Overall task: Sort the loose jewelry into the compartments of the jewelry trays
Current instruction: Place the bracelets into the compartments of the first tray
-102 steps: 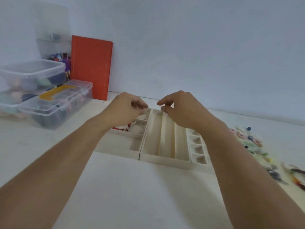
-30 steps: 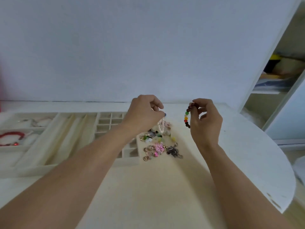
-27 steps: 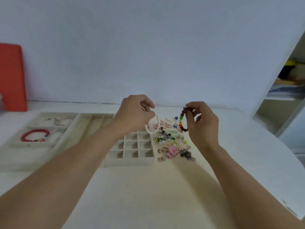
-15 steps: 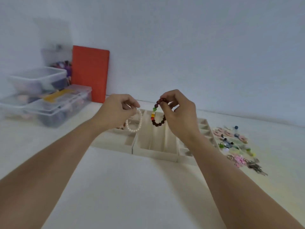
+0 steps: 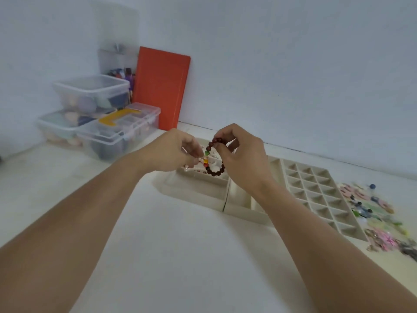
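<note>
Hanging upright from right hand (image 5: 241, 154) grip, dark bead bracelet (image 5: 213, 159); left hand (image 5: 173, 152) gripping pearl bracelet (image 5: 188, 167)

Bare table (image 5: 180, 256) lies open at 6 o'clock. Jewelry trays (image 5: 320, 190) block 3 o'clock, loose jewelry (image 5: 374, 213) beyond; stacked plastic boxes (image 5: 99, 118) and an orange board (image 5: 161, 91) crowd 10 o'clock.

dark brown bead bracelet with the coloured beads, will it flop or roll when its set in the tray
The dark brown bead bracelet hangs as a loop from the right hand, so it is probably floppy and will slump. Its round beads may shift slightly, though being strung together should stop real rolling.
</note>
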The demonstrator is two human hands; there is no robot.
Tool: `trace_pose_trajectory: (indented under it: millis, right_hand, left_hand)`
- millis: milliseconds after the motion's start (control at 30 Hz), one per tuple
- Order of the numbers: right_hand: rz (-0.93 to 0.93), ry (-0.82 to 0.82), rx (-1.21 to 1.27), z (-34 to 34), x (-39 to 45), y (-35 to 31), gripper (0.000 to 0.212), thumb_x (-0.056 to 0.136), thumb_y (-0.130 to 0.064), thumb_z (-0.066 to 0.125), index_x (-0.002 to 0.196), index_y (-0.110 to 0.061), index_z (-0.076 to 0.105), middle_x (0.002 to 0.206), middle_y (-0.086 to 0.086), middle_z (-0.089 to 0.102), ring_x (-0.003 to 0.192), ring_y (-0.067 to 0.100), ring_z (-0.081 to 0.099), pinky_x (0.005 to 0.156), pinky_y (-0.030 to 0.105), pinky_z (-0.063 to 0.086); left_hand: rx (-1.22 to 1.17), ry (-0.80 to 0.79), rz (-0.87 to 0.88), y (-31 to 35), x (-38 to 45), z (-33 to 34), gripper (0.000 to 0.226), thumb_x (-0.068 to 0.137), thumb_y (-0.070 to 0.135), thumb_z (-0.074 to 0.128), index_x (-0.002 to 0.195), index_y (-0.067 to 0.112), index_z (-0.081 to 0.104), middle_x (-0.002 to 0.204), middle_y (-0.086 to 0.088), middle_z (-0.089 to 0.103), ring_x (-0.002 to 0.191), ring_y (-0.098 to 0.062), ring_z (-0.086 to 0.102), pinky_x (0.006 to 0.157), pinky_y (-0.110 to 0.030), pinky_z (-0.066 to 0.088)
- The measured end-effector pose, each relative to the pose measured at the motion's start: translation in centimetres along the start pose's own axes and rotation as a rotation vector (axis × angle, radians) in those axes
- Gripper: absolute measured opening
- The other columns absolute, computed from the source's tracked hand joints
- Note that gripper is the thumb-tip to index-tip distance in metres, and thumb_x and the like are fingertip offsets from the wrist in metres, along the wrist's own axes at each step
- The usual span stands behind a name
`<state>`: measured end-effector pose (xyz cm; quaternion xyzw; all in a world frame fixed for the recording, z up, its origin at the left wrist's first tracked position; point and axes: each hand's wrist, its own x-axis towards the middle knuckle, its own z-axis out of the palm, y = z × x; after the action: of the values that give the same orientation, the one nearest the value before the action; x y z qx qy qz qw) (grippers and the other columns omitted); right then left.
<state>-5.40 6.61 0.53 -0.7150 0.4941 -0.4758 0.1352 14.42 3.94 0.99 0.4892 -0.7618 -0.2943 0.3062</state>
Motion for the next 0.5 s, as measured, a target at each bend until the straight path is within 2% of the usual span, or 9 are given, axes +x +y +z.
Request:
trace_pose_trajectory:
  millis: [100,267,433,500]
  right_hand:
    - [0.005,-0.007,-0.040,-0.2,0.0,-0.1,0.013,0.089,-0.025,0.067,0.087,-0.038,0.064,0.087,-0.023,0.070,0.069,0.007,0.062,0.068,0.043,0.058]
    - [0.010,0.022,-0.040,-0.4,0.0,-0.3,0.012,0.089,-0.027,0.069,0.089,-0.038,0.064,0.087,-0.023,0.069,0.069,0.007,0.063,0.070,0.044,0.058]
    - [0.036,-0.080,-0.097,0.0,-0.2,0.2,0.011,0.089,-0.028,0.068,0.089,-0.038,0.064,0.085,-0.023,0.068,0.067,0.008,0.063,0.065,0.045,0.059]
    - [0.042,-0.099,-0.117,0.1,-0.2,0.4,0.011,0.089,-0.028,0.069,0.088,-0.038,0.065,0.084,-0.024,0.067,0.066,0.007,0.063,0.065,0.044,0.059]
  left_hand:
    - [-0.034,-0.095,-0.014,0.2,0.1,-0.6,0.019,0.082,0.001,0.080,0.092,0.017,0.077,0.091,-0.002,0.077,0.078,-0.015,0.074,0.068,-0.014,0.055]
    - [-0.158,-0.119,-0.020,0.9,0.7,-1.9,0.021,0.082,0.003,0.080,0.097,0.017,0.076,0.091,0.000,0.078,0.080,-0.011,0.075,0.063,-0.011,0.052]
    - [0.042,-0.296,-0.101,-0.1,0.7,-1.2,0.020,0.081,0.007,0.082,0.095,0.020,0.077,0.083,-0.001,0.077,0.074,-0.010,0.071,0.073,-0.023,0.055]
    - [0.126,-0.311,-0.118,-0.6,0.8,-0.8,0.019,0.080,0.009,0.082,0.094,0.022,0.077,0.078,0.004,0.077,0.070,-0.007,0.070,0.076,-0.027,0.055]
